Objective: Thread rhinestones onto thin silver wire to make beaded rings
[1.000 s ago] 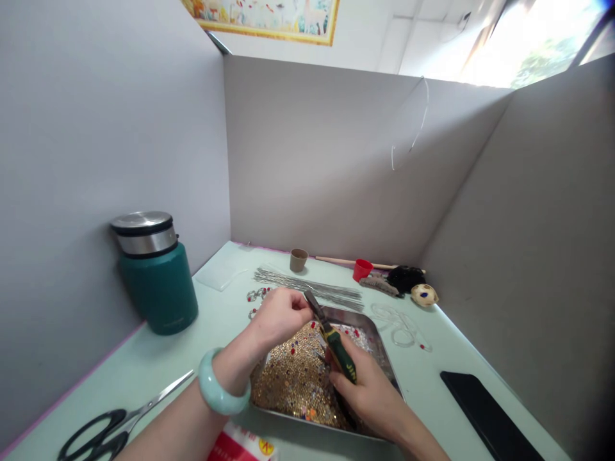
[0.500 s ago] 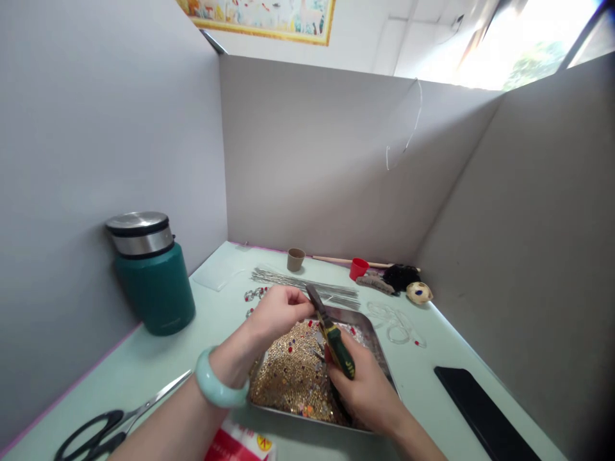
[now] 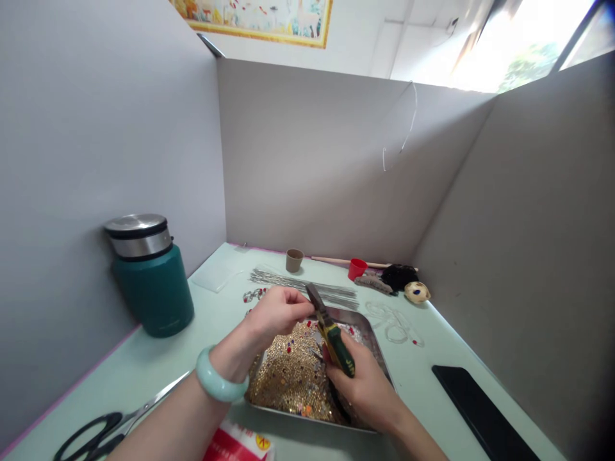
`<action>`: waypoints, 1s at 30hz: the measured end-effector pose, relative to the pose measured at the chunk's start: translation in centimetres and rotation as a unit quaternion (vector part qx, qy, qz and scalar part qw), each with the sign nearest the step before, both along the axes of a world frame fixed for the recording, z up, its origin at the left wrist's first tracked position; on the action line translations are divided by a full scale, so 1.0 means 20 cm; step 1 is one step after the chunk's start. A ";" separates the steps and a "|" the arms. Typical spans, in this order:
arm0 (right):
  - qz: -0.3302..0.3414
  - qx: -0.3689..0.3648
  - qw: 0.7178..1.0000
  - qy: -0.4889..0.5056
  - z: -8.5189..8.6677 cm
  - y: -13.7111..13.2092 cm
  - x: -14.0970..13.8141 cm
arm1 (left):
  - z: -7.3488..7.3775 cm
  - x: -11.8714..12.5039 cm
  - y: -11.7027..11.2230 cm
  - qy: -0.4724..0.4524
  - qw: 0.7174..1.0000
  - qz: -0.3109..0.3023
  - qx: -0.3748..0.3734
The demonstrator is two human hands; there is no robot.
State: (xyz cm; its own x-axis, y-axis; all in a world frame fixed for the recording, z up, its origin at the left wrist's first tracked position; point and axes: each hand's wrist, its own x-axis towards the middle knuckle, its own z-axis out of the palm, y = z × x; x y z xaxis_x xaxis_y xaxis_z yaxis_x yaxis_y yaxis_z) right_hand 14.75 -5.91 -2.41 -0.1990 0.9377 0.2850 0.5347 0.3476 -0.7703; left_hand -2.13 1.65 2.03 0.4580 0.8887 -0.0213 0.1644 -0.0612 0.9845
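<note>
My right hand is wrapped round green-and-black pliers, whose jaws point up and to the left. At the jaws, my left hand pinches its thumb and fingers together; whatever is between them is too small to make out. A pale green bangle circles my left wrist. Both hands are above a metal tray of gold beads mixed with some red and coloured ones. Behind the hands lies a bundle of thin metal wires. A beaded piece with red beads sits left of the wires.
A green flask stands at left, with scissors in front. A red-and-white packet lies at the near edge. Small brown and red cups stand at the back. A black phone-like slab lies right.
The view has shifted very slightly. My hands and the pliers hold almost the same position.
</note>
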 end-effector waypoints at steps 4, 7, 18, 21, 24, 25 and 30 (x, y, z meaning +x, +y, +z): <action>-0.022 0.047 0.998 -0.018 -0.03 0.02 0.00 | -0.01 0.00 0.00 0.053 0.997 0.043 0.034; -0.056 0.090 0.993 -0.052 -0.07 0.04 0.00 | -0.01 0.01 0.00 0.160 0.970 0.122 0.133; -0.002 0.024 0.999 -0.027 -0.04 0.02 0.01 | -0.01 -0.01 0.01 0.040 0.999 0.006 0.014; -0.039 0.072 0.995 -0.058 -0.06 0.03 0.01 | -0.01 -0.01 0.01 0.150 0.978 0.086 0.113; -0.032 0.035 0.998 -0.041 -0.05 0.02 0.01 | -0.01 0.00 0.01 0.108 0.986 0.068 0.106; -0.016 0.007 1.000 -0.023 -0.04 0.02 0.02 | 0.00 -0.01 0.01 0.070 0.993 0.041 0.081; 0.034 -0.079 0.995 0.058 -0.02 0.03 0.03 | 0.01 -0.01 0.02 -0.043 0.997 -0.038 -0.043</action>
State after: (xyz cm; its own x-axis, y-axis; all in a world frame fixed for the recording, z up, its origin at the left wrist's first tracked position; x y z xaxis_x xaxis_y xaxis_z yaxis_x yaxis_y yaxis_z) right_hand 15.30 -5.38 -2.87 -0.2384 0.9578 0.1608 0.4174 0.2505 -0.8735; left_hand -2.32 2.07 2.18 0.5277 0.8477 -0.0534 0.0764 0.0153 0.9970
